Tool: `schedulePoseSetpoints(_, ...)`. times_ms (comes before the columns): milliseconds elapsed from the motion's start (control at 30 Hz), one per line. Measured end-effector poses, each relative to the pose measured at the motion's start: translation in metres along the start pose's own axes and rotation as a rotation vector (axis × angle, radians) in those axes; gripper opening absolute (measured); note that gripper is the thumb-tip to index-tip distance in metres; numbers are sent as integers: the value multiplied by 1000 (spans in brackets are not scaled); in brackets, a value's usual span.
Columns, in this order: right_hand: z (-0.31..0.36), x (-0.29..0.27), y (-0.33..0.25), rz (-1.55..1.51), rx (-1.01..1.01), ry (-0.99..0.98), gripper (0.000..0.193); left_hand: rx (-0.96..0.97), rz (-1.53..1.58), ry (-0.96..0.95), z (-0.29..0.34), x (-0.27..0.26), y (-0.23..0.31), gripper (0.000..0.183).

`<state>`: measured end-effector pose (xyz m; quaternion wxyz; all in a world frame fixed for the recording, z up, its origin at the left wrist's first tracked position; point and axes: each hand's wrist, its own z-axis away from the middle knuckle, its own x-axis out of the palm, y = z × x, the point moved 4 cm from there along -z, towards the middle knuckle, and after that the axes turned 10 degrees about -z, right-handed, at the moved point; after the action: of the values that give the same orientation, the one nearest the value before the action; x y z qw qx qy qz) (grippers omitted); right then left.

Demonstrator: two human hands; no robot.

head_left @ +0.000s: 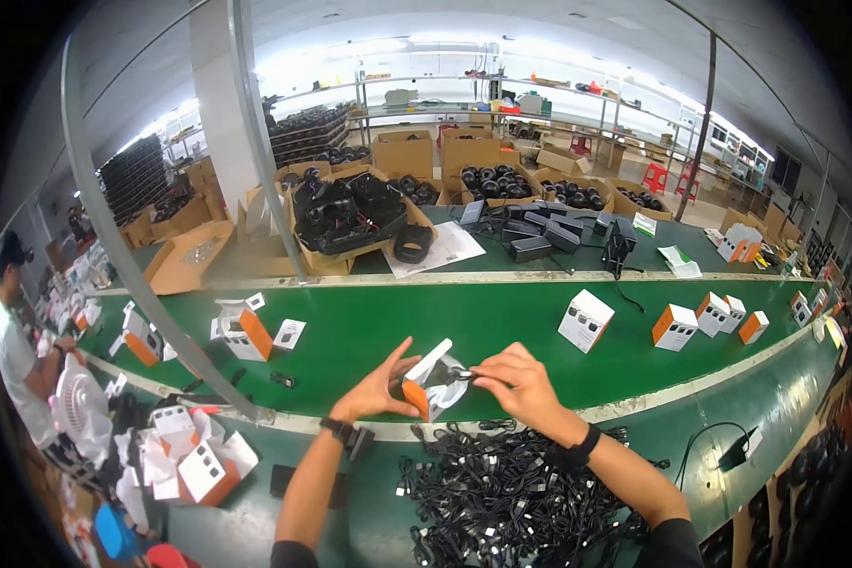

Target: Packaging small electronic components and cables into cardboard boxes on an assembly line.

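Observation:
Over the near edge of the green belt, my left hand (pixel 377 386) grips a small white and orange box (pixel 416 399) by its side. The box is tilted, its white flap raised and its mouth facing right. My right hand (pixel 521 381) pinches a dark cable (pixel 460 374) at that mouth; how much of it lies inside the box is hidden. Directly below my hands, on the near table, spreads a large heap of black cables (pixel 521 492) with pale plugs.
Several white and orange boxes stand along the green belt (pixel 464 308), such as a closed box (pixel 586 320) at right. Opened boxes (pixel 199 464) pile up at near left. A metal post (pixel 151 284) crosses the left side. Black adapters (pixel 544 232) lie beyond the belt. A person (pixel 24 350) works at far left.

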<state>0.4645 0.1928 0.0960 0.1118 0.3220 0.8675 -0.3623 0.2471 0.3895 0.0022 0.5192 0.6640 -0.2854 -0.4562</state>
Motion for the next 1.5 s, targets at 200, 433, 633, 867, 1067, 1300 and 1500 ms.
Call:
schedulePoseSetpoints(200,-17,27,-8,162,-30,-170,15,33,-357,526,4,51,39,146)
schedulePoseSetpoints(433,-40,63,21,480,-21,-198,20,100,-59,386,-6,37,7,109)
schedulePoseSetpoints(633,-34,68,21,624,24,-284,11,8,-108,498,-6,44,20,87)
schedulePoseSetpoints(867,-26,52,23,692,68,-280,11,145,-396,710,8,66,38,48)
schedulePoseSetpoints(1067,-13,66,24,689,60,-249,10,129,-340,854,3,75,37,42)
schedulePoseSetpoints(1300,2,41,22,371,159,-204,28,350,-677,701,4,75,56,46)
schedulePoseSetpoints(1500,33,5,26,-21,351,-52,50,427,-744,637,-4,82,77,62)
